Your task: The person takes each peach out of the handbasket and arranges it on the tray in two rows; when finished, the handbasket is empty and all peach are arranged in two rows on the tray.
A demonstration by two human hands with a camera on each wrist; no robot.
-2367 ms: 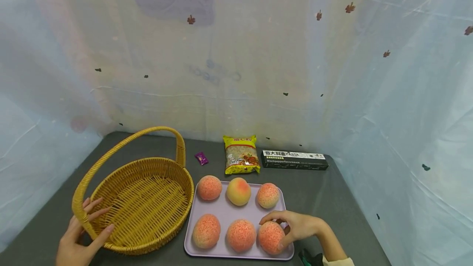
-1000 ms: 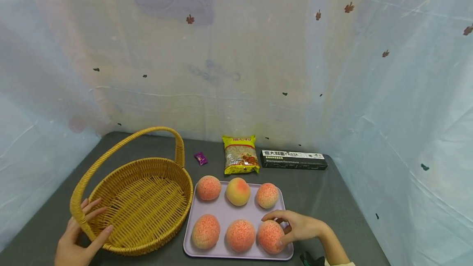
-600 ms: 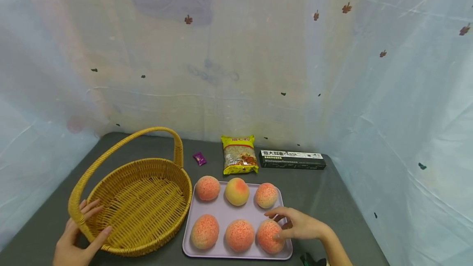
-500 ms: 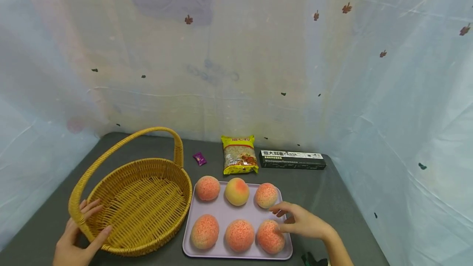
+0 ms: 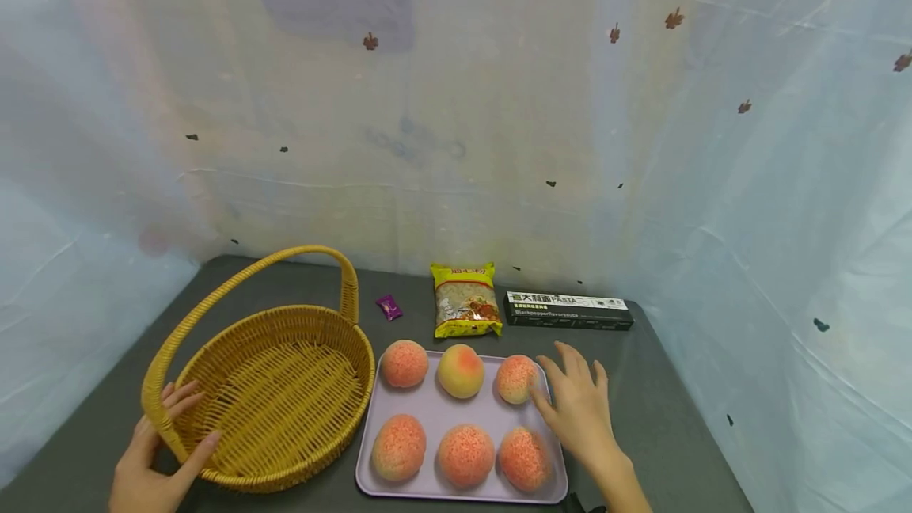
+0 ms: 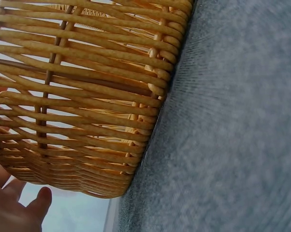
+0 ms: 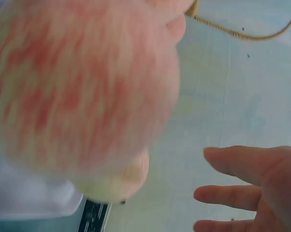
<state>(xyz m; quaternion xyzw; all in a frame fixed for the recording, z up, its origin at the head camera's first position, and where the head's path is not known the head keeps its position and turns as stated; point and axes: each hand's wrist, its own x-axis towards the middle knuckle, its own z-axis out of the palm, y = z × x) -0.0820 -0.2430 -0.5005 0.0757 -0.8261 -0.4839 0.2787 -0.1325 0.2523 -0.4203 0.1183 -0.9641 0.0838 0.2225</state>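
Observation:
The yellow woven basket (image 5: 285, 386) with its tall arched handle stands at the left. My left hand (image 5: 153, 461) grips its near-left rim at the foot of the handle, fingers and thumb reaching over the edge. In the left wrist view, part of that hand is hidden behind the basket's side wall (image 6: 87, 106). My right hand (image 5: 580, 410) has its fingers spread and holds nothing. It hovers at the right edge of a lilac tray (image 5: 445, 410), fingertips beside the back-right peach (image 5: 516, 379). Two rows of peaches lie on the tray, including a front-right one (image 5: 524, 459).
Behind the tray lie a purple wrapped candy (image 5: 389, 307), a yellow noodle packet (image 5: 466, 301) and a long black pasta box (image 5: 568, 311). The dark grey table (image 5: 663, 434) is enclosed by pale hanging sheets (image 5: 456, 141) at the back and sides.
My right hand has let go of the front-right peach, which stays on the tray, and moved back beside the back-right peach, fingers spreading. The left hand has kept its place on the basket.

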